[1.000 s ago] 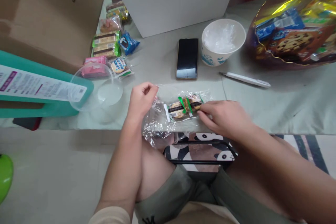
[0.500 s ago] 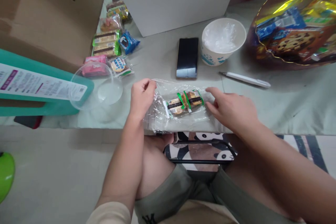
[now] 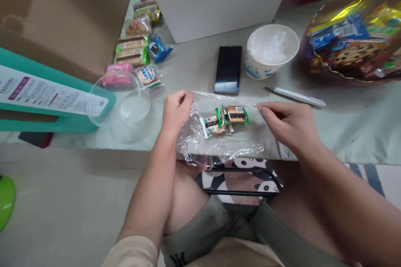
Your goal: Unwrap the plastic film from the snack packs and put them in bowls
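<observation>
Between my hands a sheet of clear plastic film (image 3: 228, 148) lies spread at the table's front edge; whether it is a bag I cannot tell. My left hand (image 3: 176, 110) pinches its far left corner. At the far right corner my right hand (image 3: 290, 125) pinches the film between thumb and forefinger. On or inside the film are small wrapped biscuits with green-edged wrappers, one on the right (image 3: 236, 114) and one on the left (image 3: 215, 125), touching and partly overlapping. The film's near edge is crumpled and hangs slightly over the table edge.
Behind the film lie a black phone (image 3: 228, 69), a paper tub (image 3: 269, 66) holding crumpled plastic, and a white pen (image 3: 297, 96). A snack-filled bowl (image 3: 347, 79) stands right. Leftward are a clear plastic cup (image 3: 114, 100), several wrapped snacks (image 3: 133, 48), a green container (image 3: 62, 98) and a cardboard box (image 3: 72, 16).
My right hand has gone from open fingers beside the biscuits to pinching the film's far right corner. The film is stretched wider, and the biscuits have shifted slightly within it.
</observation>
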Action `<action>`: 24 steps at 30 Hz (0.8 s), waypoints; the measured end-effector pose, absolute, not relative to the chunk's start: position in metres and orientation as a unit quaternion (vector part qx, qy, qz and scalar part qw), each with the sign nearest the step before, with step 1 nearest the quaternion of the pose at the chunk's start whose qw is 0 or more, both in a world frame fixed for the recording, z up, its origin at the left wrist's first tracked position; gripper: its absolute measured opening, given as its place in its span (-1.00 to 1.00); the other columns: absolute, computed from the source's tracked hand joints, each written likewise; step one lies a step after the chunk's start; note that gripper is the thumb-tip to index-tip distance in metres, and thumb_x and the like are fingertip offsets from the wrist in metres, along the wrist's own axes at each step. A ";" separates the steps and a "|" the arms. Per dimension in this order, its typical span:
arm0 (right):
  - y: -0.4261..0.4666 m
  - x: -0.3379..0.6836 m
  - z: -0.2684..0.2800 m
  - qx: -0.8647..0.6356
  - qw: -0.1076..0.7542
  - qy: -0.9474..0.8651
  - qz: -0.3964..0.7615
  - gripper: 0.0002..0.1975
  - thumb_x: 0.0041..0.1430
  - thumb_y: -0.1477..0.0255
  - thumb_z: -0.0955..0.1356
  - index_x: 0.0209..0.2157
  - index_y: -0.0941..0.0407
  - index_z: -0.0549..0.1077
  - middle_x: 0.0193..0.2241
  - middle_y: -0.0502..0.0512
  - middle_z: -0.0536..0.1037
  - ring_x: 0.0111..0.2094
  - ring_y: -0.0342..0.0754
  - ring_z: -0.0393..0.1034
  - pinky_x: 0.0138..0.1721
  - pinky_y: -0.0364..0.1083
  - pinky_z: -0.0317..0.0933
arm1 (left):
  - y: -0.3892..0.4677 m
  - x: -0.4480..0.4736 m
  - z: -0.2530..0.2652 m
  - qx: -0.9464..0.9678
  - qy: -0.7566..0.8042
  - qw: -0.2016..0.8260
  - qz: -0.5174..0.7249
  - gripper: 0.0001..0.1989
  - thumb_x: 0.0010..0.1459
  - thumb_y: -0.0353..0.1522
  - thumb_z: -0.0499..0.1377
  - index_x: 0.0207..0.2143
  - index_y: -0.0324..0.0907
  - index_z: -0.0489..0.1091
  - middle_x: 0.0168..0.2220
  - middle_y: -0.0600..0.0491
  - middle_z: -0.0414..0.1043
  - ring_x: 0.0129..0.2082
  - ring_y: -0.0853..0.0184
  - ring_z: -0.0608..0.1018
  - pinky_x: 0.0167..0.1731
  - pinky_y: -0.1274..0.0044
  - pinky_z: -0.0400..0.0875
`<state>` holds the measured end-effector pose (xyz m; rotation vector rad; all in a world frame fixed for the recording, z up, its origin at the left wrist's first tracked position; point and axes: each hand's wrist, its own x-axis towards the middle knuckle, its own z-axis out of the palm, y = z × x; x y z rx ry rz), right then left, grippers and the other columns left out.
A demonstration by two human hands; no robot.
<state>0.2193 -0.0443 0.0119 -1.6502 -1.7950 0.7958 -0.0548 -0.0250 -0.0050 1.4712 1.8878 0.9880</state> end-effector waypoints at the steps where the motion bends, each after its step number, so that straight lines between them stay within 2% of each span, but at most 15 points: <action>1: -0.044 0.219 0.013 -0.623 0.298 -0.657 0.302 -0.76 0.18 0.31 0.34 -0.36 0.02 0.67 -0.38 0.11 0.69 -0.32 0.11 0.58 -0.30 0.03 0.38 | -0.025 -0.054 -0.005 0.547 0.702 0.273 0.365 -0.67 0.20 -0.31 0.13 -0.63 -0.14 0.25 -0.67 0.17 0.16 -0.59 0.41 0.24 -0.52 0.48 0.08; 4: -0.041 0.218 0.016 -0.642 0.327 -0.622 0.308 -0.80 0.17 0.34 0.35 -0.37 0.04 0.64 -0.42 0.11 0.66 -0.36 0.05 0.56 -0.32 0.00 0.39 | -0.022 -0.053 -0.005 0.547 0.702 0.277 0.363 -0.66 0.20 -0.30 0.13 -0.63 -0.14 0.23 -0.67 0.16 0.14 -0.59 0.41 0.23 -0.52 0.47 0.07; 7: -0.037 0.219 0.011 -0.659 0.347 -0.574 0.340 -0.79 0.25 0.30 0.33 -0.29 0.07 0.59 -0.58 0.04 0.54 -0.56 -0.07 0.42 -0.50 -0.08 0.29 | -0.021 -0.054 -0.006 0.553 0.684 0.296 0.373 -0.64 0.21 -0.24 0.15 -0.62 -0.13 0.23 -0.65 0.16 0.16 -0.57 0.42 0.25 -0.51 0.49 0.09; 9: -0.034 0.219 0.005 -0.657 0.377 -0.536 0.373 -0.75 0.30 0.26 0.29 -0.25 0.08 0.55 -0.52 0.06 0.56 -0.58 -0.10 0.41 -0.57 -0.12 0.24 | -0.022 -0.056 -0.006 0.556 0.666 0.327 0.375 -0.68 0.18 -0.20 0.19 -0.56 -0.14 0.28 -0.61 0.15 0.21 -0.55 0.42 0.27 -0.50 0.52 0.12; 10: -0.033 0.220 0.002 -0.649 0.395 -0.526 0.382 -0.75 0.32 0.25 0.28 -0.23 0.08 0.53 -0.42 0.11 0.60 -0.52 -0.08 0.48 -0.56 -0.12 0.27 | -0.023 -0.058 -0.004 0.559 0.658 0.345 0.368 -0.72 0.15 -0.19 0.23 -0.52 -0.14 0.31 -0.59 0.15 0.24 -0.54 0.42 0.28 -0.50 0.53 0.14; 12: -0.033 0.221 -0.002 -0.627 0.421 -0.544 0.366 -0.77 0.32 0.26 0.27 -0.22 0.07 0.51 -0.13 0.22 0.63 -0.23 0.03 0.60 -0.42 -0.06 0.40 | -0.027 -0.063 0.000 0.569 0.651 0.376 0.333 -0.76 0.04 -0.18 0.32 -0.42 -0.15 0.40 -0.53 0.15 0.33 -0.51 0.42 0.33 -0.48 0.55 0.19; 14: -0.035 0.221 -0.002 -0.607 0.420 -0.601 0.304 -0.81 0.29 0.30 0.30 -0.19 0.05 0.51 0.09 0.26 0.55 0.07 0.15 0.52 -0.16 0.09 0.46 | -0.032 -0.068 0.004 0.584 0.653 0.394 0.279 -0.70 -0.07 -0.19 0.38 -0.34 -0.16 0.45 -0.48 0.15 0.39 -0.50 0.41 0.36 -0.47 0.55 0.23; 15: -0.037 0.221 -0.001 -0.597 0.413 -0.634 0.266 -0.83 0.28 0.32 0.30 -0.20 0.04 0.51 0.13 0.27 0.53 0.15 0.19 0.46 -0.04 0.16 0.43 | -0.035 -0.070 0.006 0.590 0.653 0.406 0.246 -0.69 -0.09 -0.20 0.39 -0.34 -0.17 0.46 -0.49 0.15 0.40 -0.51 0.41 0.37 -0.48 0.55 0.24; 17: -0.042 0.219 0.002 -0.563 0.383 -0.698 0.221 -0.85 0.27 0.35 0.31 -0.20 0.04 0.50 0.07 0.26 0.56 0.15 0.19 0.45 0.10 0.22 0.35 | -0.039 -0.072 0.009 0.591 0.646 0.444 0.189 -0.76 -0.05 -0.22 0.37 -0.41 -0.19 0.47 -0.53 0.14 0.40 -0.54 0.41 0.38 -0.50 0.55 0.24; 19: -0.048 0.215 0.002 -0.498 0.343 -0.760 0.237 -0.82 0.28 0.36 0.31 -0.14 0.05 0.49 -0.02 0.24 0.60 0.07 0.15 0.49 0.13 0.19 0.33 | -0.042 -0.072 0.010 0.568 0.633 0.492 0.186 -0.81 0.01 -0.26 0.32 -0.48 -0.19 0.47 -0.55 0.11 0.42 -0.53 0.40 0.43 -0.49 0.54 0.30; 21: -0.054 0.207 -0.004 -0.428 0.292 -0.812 0.270 -0.69 0.26 0.33 0.33 0.01 0.08 0.46 0.04 0.27 0.57 0.09 0.15 0.47 0.12 0.17 0.34 | -0.044 -0.069 0.011 0.505 0.617 0.552 0.242 -0.86 0.01 -0.30 0.31 -0.47 -0.19 0.48 -0.44 0.04 0.53 -0.45 0.37 0.53 -0.39 0.52 0.43; 24: -0.060 0.193 -0.019 -0.400 0.217 -0.851 0.263 -0.44 0.19 0.32 0.38 0.22 0.11 0.33 0.22 0.34 0.44 0.20 0.25 0.38 0.16 0.26 0.29 | -0.046 -0.061 0.011 0.382 0.570 0.662 0.300 -0.86 -0.04 -0.35 0.35 -0.41 -0.20 0.49 -0.18 -0.09 0.63 -0.25 0.24 0.64 -0.23 0.42 0.57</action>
